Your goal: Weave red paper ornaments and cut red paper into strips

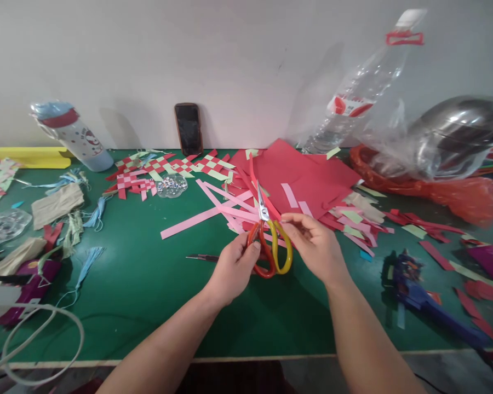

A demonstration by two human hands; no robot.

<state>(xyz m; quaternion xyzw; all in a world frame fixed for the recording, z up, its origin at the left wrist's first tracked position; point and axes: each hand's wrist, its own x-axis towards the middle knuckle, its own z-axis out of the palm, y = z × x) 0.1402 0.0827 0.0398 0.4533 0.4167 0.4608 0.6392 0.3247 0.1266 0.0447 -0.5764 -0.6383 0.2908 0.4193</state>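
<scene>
Left hand [232,271] curled closed around the red loop of the steel scissors with red and yellow plastic handles [269,249], held blades up at the centre of the view, over the green table [148,295]. Right hand [312,243] is pinched, thumb and fingertips pressed together just above the yellow loop; cannot tell if anything is between them. Woven red-and-cream paper strip mats [148,175] lie at 11 o'clock, already interlaced. At 12 to 1 o'clock, a heap of flat red paper sheets [299,169] lies unwoven, with loose pink paper strips [189,224] spread at 10 o'clock and mixed cut scraps at 2 o'clock. A slim craft knife [201,258] sits just beside the left hand at 9 o'clock; a blue glue gun [419,290] lies at 3 o'clock.
</scene>
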